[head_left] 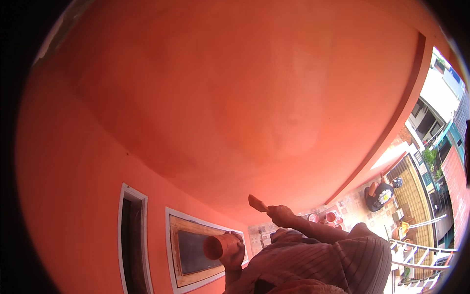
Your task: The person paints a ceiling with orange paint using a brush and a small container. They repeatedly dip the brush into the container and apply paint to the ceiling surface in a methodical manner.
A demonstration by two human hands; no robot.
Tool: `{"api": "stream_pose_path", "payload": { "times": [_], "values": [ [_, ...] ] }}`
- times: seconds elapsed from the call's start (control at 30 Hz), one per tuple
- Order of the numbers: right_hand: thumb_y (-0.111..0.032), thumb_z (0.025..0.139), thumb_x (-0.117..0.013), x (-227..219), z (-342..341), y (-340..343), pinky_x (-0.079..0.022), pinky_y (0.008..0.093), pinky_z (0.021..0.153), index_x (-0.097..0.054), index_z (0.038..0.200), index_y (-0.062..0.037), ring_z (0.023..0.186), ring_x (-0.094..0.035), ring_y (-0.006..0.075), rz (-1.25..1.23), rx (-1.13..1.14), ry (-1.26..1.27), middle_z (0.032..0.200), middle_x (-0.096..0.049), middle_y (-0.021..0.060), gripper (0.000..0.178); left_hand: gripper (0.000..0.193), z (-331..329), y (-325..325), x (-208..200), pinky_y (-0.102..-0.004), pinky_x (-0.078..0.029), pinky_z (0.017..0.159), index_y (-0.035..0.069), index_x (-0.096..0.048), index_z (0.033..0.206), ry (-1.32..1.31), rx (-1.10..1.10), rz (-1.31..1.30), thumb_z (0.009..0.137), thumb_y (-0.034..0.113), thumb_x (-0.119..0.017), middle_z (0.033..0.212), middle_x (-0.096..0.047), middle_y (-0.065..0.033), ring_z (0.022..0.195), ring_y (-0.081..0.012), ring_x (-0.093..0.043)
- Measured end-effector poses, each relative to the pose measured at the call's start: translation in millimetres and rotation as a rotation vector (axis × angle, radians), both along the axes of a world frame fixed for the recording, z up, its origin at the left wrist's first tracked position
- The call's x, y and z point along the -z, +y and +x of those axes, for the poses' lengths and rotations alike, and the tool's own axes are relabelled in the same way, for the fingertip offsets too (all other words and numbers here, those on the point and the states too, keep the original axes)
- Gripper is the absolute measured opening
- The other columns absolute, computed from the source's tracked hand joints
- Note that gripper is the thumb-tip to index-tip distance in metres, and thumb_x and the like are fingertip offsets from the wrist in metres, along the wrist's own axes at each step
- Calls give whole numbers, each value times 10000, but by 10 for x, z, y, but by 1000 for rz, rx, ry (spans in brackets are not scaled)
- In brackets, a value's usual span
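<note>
My left hand (236,252) is wrapped round a reddish-orange cup-like container (215,247), its round mouth tilted to the left. What lies inside it I cannot make out. To the right and a little higher, my right hand (280,215) grips the handle of a flat paintbrush (257,203). The bristle end points up and left, in front of a broad orange painted surface (245,112). Whether the bristles touch that surface cannot be told. A striped sleeve (362,250) covers my right upper arm.
At lower left are a wood-framed window (175,245) and a narrow dark opening (132,240). Reddish buckets (331,217) stand on the patterned floor (352,215). A person in a dark shirt (380,196) crouches at right, near a bamboo screen (409,181) and a ladder (426,247).
</note>
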State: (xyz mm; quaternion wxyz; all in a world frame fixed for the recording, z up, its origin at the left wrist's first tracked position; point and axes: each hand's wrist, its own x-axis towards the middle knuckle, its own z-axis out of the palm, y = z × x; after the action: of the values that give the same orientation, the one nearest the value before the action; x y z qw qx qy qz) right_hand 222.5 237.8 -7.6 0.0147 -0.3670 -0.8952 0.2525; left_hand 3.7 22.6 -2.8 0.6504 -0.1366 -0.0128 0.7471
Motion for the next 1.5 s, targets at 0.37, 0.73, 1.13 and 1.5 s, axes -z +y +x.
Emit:
{"api": "stream_pose_path", "payload": {
  "times": [0.37,0.73,1.13,1.5],
  "values": [
    [-82,983,-667,-371,444,-65,-589,360,708,-626,1369,-8,806,-694,193,-860,402,571,1027,-700,122,395,579,23,287,-90,-526,-573,959,67,-611,1403,40,124,-4,942,400,-720,1400,-612,-172,1311,-349,-568],
    [-351,1028,-689,-439,367,53,-585,417,786,-778,1184,-97,880,-755,313,0,434,588,1071,-773,134,311,638,140,362,-139,-548,-562,1018,56,-593,1410,59,148,70,928,443,-752,1410,-592,-177,1353,-369,-529],
    [-463,1092,-584,-629,658,181,-552,307,673,-632,1175,19,791,-730,199,-886,1030,1320,933,-734,123,491,593,271,576,-348,-655,-467,1126,101,-649,1343,153,166,-24,947,539,-707,1375,-599,-226,1357,-439,-531],
    [-54,963,-759,-1633,508,187,-561,305,662,-658,1105,6,819,-743,196,-605,753,1678,935,-736,103,185,530,351,1031,-543,-611,-550,1031,139,-627,1392,54,336,-27,1014,510,-595,1343,-659,-163,1327,-443,-569]
  ]
}}
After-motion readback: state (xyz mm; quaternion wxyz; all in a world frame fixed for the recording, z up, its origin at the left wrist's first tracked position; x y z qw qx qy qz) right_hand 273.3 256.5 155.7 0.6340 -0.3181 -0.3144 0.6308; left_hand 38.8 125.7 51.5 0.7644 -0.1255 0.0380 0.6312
